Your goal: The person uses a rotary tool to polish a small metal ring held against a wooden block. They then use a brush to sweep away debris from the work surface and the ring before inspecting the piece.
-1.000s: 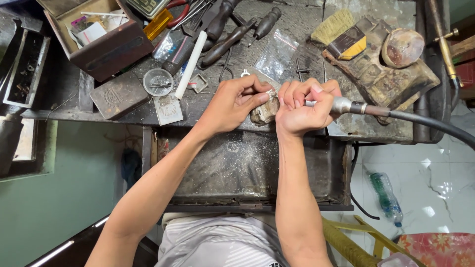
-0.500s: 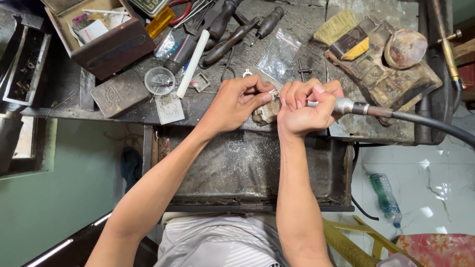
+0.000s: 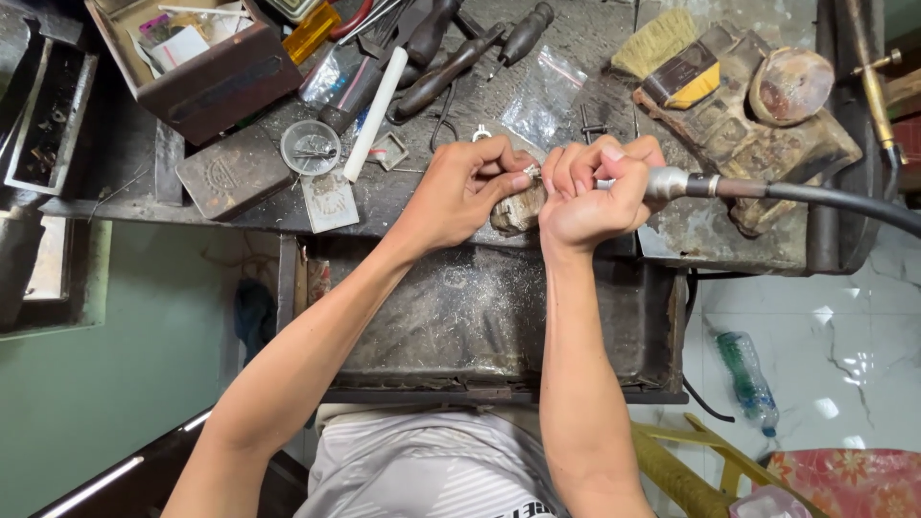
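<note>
At a cluttered bench [image 3: 125, 192], a person's left hand [image 3: 470, 187] pinches a tiny metal piece [image 3: 530, 171] between thumb and forefinger, at center frame atop a wooden peg [image 3: 516, 213]. The right hand [image 3: 595, 192], just beside at 3 o'clock, is clenched around a rotary handpiece [image 3: 672, 182] whose hose [image 3: 825, 200] trails right. A round tin [image 3: 310, 148] lies at 9 o'clock, a brush [image 3: 654, 42] at 1 o'clock.

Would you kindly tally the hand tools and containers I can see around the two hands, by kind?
Dark-handled tools: 3
Brushes: 1
Rotary handpieces: 1
Open boxes: 1
Round tins: 1
Clear plastic bags: 1
Total: 8
</note>
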